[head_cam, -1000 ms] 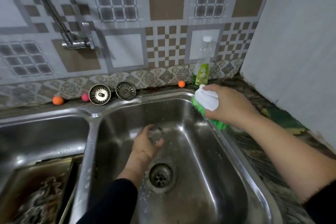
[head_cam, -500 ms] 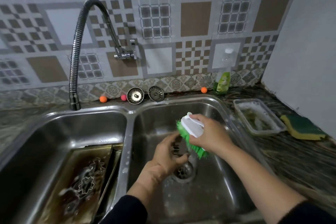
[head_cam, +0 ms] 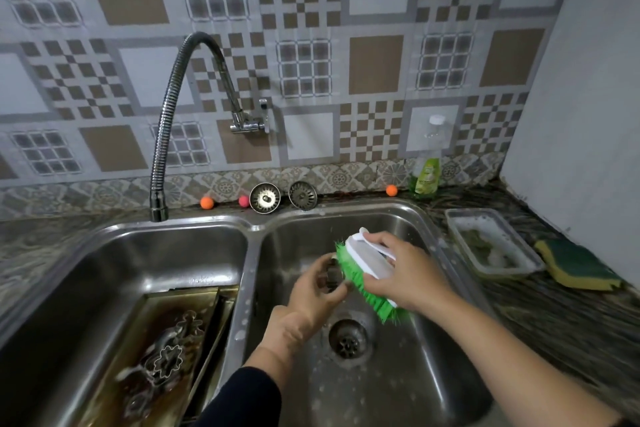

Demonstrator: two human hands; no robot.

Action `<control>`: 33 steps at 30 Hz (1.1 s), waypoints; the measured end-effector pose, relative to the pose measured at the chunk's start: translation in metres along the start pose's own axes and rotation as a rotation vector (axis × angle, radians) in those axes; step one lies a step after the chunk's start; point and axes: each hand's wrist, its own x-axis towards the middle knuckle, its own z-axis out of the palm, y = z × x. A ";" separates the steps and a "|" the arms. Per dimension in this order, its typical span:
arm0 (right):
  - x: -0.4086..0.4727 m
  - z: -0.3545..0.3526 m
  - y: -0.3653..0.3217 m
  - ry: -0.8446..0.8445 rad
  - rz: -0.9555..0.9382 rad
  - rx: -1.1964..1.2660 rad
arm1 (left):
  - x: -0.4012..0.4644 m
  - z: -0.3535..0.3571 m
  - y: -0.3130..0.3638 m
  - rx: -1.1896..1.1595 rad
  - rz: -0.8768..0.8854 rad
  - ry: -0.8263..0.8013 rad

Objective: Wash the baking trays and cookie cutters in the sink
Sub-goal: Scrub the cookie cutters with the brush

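Over the right sink basin (head_cam: 429,374), my left hand (head_cam: 311,295) grips a small metal cookie cutter (head_cam: 332,276). My right hand (head_cam: 405,274) holds a white scrub brush with green bristles (head_cam: 363,274), and the bristles press against the cutter. In the left basin (head_cam: 104,263) lie dark, greasy baking trays (head_cam: 180,322) with several metal cookie cutters (head_cam: 169,357) on top, wet and soapy.
A flexible metal tap (head_cam: 166,135) hangs over the left basin. Two sink strainers (head_cam: 265,198), small orange and pink balls (head_cam: 206,203) and a dish soap bottle (head_cam: 426,170) line the back ledge. A plastic container (head_cam: 491,246) and a sponge (head_cam: 578,263) sit on the right counter.
My right hand carried the brush from the basin's far right rim down to my left hand, which lifted the cutter off the basin floor. The view tilted up.
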 end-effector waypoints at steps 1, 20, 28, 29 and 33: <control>0.002 0.000 0.001 0.036 0.007 0.031 | -0.003 0.005 0.006 -0.061 -0.009 -0.045; -0.019 -0.028 0.027 -0.040 -0.159 -0.344 | -0.020 0.045 0.046 -0.747 -0.386 -0.044; -0.037 -0.028 0.044 0.017 -0.090 -0.338 | -0.024 0.068 0.047 -0.784 -0.443 0.024; -0.041 -0.028 0.045 0.024 -0.078 -0.344 | -0.023 0.072 0.050 -0.787 -0.454 0.048; -0.057 -0.040 0.057 -0.004 -0.012 -0.355 | -0.023 0.080 0.064 -0.678 -0.418 0.035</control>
